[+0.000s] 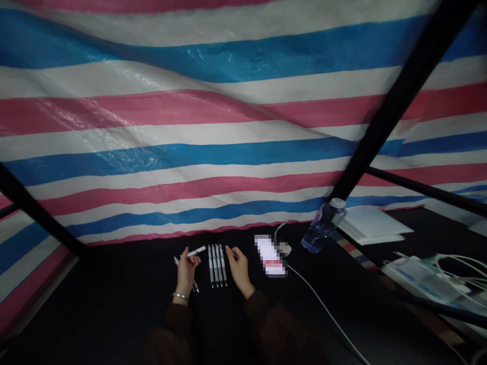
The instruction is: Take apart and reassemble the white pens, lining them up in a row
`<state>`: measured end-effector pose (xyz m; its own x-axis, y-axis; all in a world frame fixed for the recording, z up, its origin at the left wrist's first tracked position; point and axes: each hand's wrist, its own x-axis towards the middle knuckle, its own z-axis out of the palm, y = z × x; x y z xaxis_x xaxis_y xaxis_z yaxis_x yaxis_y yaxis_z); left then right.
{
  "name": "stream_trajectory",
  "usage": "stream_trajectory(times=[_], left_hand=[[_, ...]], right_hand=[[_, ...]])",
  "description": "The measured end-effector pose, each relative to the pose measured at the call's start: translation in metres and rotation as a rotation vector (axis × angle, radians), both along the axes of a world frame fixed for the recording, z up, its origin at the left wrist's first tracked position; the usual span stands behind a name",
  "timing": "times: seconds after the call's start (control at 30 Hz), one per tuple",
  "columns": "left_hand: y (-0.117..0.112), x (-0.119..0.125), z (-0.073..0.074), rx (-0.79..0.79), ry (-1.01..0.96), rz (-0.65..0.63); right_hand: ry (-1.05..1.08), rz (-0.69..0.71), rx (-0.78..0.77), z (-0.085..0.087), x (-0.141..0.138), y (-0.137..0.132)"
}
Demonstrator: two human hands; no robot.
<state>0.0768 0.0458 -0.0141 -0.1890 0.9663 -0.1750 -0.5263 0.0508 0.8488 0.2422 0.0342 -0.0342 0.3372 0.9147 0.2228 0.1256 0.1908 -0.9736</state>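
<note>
On a black table (125,304), my left hand (186,271) is closed round a white pen (197,251) whose end sticks out to the right above the fingers. Another pen lies partly under that hand. Several white pens (216,265) lie side by side in a row between my hands. My right hand (239,267) rests just right of the row with its fingers curled; something small and dark seems pinched in them, too small to name. A bracelet is on my left wrist.
A blurred phone-like item (271,256) lies right of my right hand, with a white cable (323,306) running toward the front. A clear water bottle (323,225) stands behind it. White boxes and cords (426,276) sit at right. A striped tarp (228,126) hangs behind, with black poles (395,101).
</note>
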Motion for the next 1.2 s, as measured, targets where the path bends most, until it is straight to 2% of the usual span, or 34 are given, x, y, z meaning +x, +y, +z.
stream_trajectory(times=[0.33, 0.7, 0.97, 1.2], left_hand=[[0.000, 0.001, 0.001, -0.001, 0.062, -0.017], [0.002, 0.002, -0.002, 0.014, 0.125, -0.033], [0.001, 0.003, -0.006, 0.051, 0.195, -0.052], [0.004, 0.003, -0.011, 0.065, 0.175, -0.047]], right_hand=[[0.035, -0.002, 0.004, -0.002, -0.001, 0.002], [-0.018, -0.017, 0.018, -0.005, -0.002, 0.004], [-0.086, -0.007, 0.041, 0.000, -0.002, -0.001], [-0.111, 0.001, 0.032, 0.003, -0.002, -0.001]])
